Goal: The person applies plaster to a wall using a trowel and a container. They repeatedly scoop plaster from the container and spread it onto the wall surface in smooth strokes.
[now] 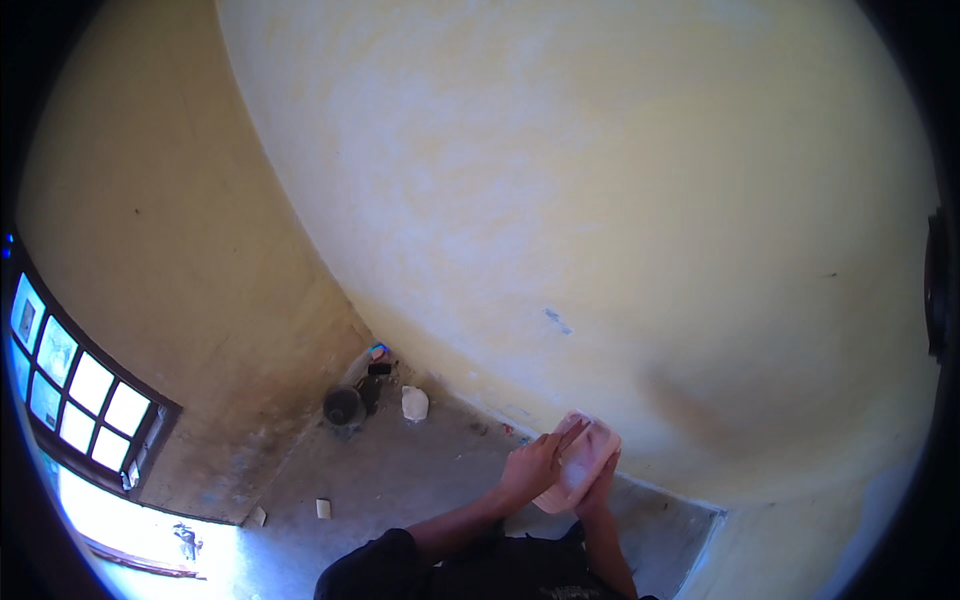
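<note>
The pink pad point(578, 462), likely a sanding block or sponge, lies flat against the yellow wall point(620, 220) low down, just above the floor point(400, 480). The left hand point(530, 468) clasps its left edge, fingers wrapped over the face; the right hand point(598, 490) cups it from below, fingers closed on the lower edge. Both hands hold it firmly.

To work well here, the pad should stay flat on the plaster, with even pressure from both palms and overlapping strokes, so that no edge digs in. A darker patch point(690, 400) sits just right of the pad.

Further off, in the corner, stand a dark bucket point(343, 407) and a white bag point(414, 403); a barred window point(80, 395) is at far left.
</note>
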The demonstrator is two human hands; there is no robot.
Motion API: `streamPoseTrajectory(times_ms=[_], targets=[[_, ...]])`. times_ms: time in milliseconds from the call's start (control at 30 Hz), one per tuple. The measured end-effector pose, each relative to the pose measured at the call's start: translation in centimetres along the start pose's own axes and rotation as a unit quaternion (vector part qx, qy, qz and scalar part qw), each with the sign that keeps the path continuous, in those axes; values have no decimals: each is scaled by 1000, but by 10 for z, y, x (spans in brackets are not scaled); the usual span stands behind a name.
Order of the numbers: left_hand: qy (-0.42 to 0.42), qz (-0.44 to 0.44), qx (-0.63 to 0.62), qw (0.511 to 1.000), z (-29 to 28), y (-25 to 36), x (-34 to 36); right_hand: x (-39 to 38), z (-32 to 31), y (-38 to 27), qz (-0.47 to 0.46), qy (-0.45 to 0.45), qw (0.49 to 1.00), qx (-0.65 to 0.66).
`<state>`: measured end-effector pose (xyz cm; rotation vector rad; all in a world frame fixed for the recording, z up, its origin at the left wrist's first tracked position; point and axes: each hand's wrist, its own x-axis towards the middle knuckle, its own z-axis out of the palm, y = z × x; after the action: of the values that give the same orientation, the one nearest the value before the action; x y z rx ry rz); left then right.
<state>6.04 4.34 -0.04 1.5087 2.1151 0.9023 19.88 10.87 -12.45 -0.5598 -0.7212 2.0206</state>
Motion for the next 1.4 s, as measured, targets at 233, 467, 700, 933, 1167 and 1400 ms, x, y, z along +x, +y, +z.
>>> streamPoseTrajectory(times_ms=[233, 467, 700, 933, 1167, 1400], targets=[[49, 22, 21, 998, -30, -42, -20, 14, 99, 35, 3, -13, 999, 53], [62, -48, 30, 996, -92, -65, -12, 39, 107, 69, 45, -5, 995, 86], [110, 21, -43, 993, -101, -60, -25, 57, 92, 82, 51, -135, 967, 209], [64, 38, 24, 997, -87, -68, -22, 42, 121, 66, 37, 29, 983, 179], [84, 59, -41, 994, -104, -55, -20, 42, 130, 54, 25, -1, 977, 211], [74, 77, -106, 989, -96, -41, -22, 50, 119, 62, -5, 97, 983, 155]])
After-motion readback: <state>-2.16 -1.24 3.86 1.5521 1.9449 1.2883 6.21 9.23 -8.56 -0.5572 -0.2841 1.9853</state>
